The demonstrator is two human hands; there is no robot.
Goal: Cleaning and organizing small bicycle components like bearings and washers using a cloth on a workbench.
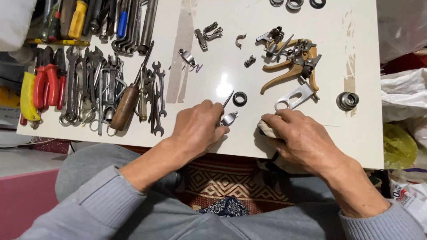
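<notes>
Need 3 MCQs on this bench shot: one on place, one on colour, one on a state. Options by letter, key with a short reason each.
1. Where does the black rubber ring lie?
A. Inside the spanner pile
B. On the white tabletop just beyond the left hand
C. Under the right hand

2. What colour are the handles of the pliers at the far left?
A. Red
B. Blue
C. Green

3. What is the left hand doing?
A. Lying flat and empty
B. Gripping the wooden-handled screwdriver
C. Holding a small metal part and a thin metal rod

Key:
1 B: the ring sits alone on bare tabletop beyond the fingertips.
2 A: both handles are plainly red.
3 C: the fingers close on the shiny part, and the rod sticks out above them; the screwdriver lies untouched among the spanners.
</notes>
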